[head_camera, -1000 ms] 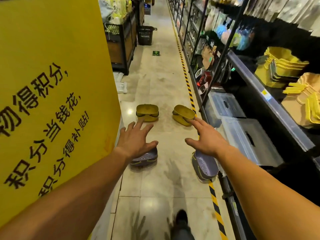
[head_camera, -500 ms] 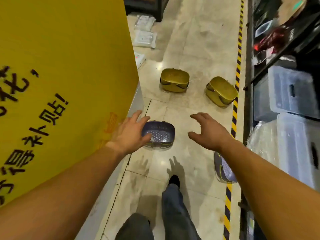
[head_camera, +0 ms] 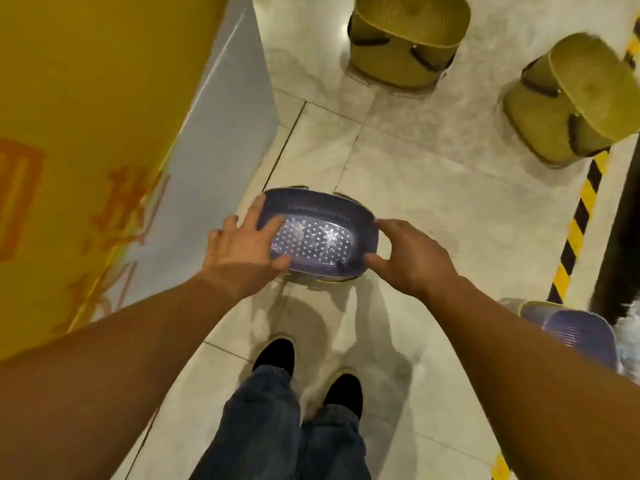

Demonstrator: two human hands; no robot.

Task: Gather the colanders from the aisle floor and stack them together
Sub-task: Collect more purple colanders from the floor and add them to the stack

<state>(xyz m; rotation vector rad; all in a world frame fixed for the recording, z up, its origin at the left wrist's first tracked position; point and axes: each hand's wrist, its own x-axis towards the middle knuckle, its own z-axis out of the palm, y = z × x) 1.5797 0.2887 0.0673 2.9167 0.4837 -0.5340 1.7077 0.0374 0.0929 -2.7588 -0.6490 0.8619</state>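
A purple colander [head_camera: 320,237] lies upside down on the tiled floor in front of my feet, its perforated base facing up. My left hand [head_camera: 244,245] grips its left end and my right hand [head_camera: 407,256] grips its right end. A second purple colander [head_camera: 575,332] lies at the right edge, partly hidden behind my right forearm. Two yellow colanders rest upside down farther along the aisle, one at top centre [head_camera: 408,39] and one tipped at top right [head_camera: 571,98].
A tall yellow display panel [head_camera: 86,116] with a grey side stands close on the left. Yellow-and-black hazard tape [head_camera: 576,230] runs along the floor on the right beside a dark shelf base. My shoes [head_camera: 275,353] stand just behind the held colander.
I have bent down and moved forward. Both hands have come down onto the near purple colander and closed on its two ends; earlier they were spread above it.
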